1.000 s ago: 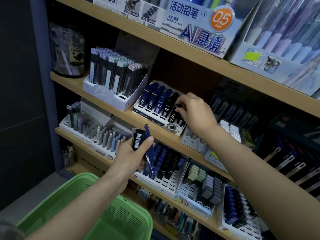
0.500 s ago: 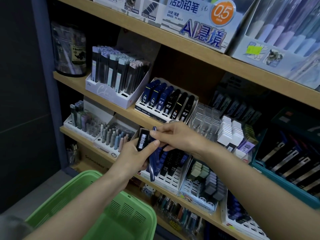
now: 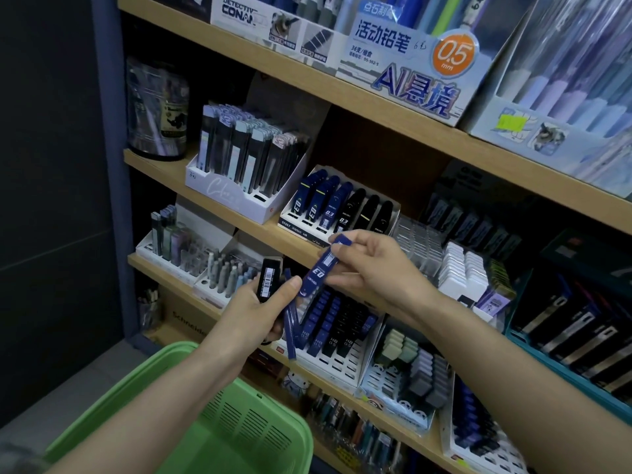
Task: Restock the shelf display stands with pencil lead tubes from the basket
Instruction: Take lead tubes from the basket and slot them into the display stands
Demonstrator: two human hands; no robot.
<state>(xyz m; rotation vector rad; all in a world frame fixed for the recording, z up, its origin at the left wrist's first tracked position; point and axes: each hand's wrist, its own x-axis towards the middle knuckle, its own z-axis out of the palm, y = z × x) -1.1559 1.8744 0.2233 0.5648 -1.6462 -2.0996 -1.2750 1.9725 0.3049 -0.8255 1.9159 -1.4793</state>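
1. Landmark: the white display stand (image 3: 297, 228) on the middle shelf. It holds blue lead tubes on its left and black ones on its right, several printed "03". The front lip reads "HB".
2. Directly above the stand is a pencil box (image 3: 410, 66) with "活动铅笔", "0.5 mm" and "AI悬境". Up-left of the stand is a box (image 3: 251, 13) marked "DETECTIV CONAN".
3. One shelf below the stand is a second white stand (image 3: 342, 366), its tubes marked "HB 0.5". Far below-left of the landmark, a carton (image 3: 186, 319) reads "Schneider", partly cut off.
4. My right hand (image 3: 372, 265) is just below the stand's front edge. Thumb and fingers pinch the top end of one blue tube (image 3: 319, 270), printed "03" with a white barcode label. The tube is tilted, its lower end by my left thumb. I can't tell if they touch.
5. My left hand (image 3: 256, 313) is below-left of the stand, fingers curled. It grips a black tube (image 3: 270, 278), barcode facing me, plus a few blue tubes (image 3: 290, 328) hanging down.
6. The green basket (image 3: 154, 367) sits well below-left of the stand, under my left forearm. Its contents are hidden.
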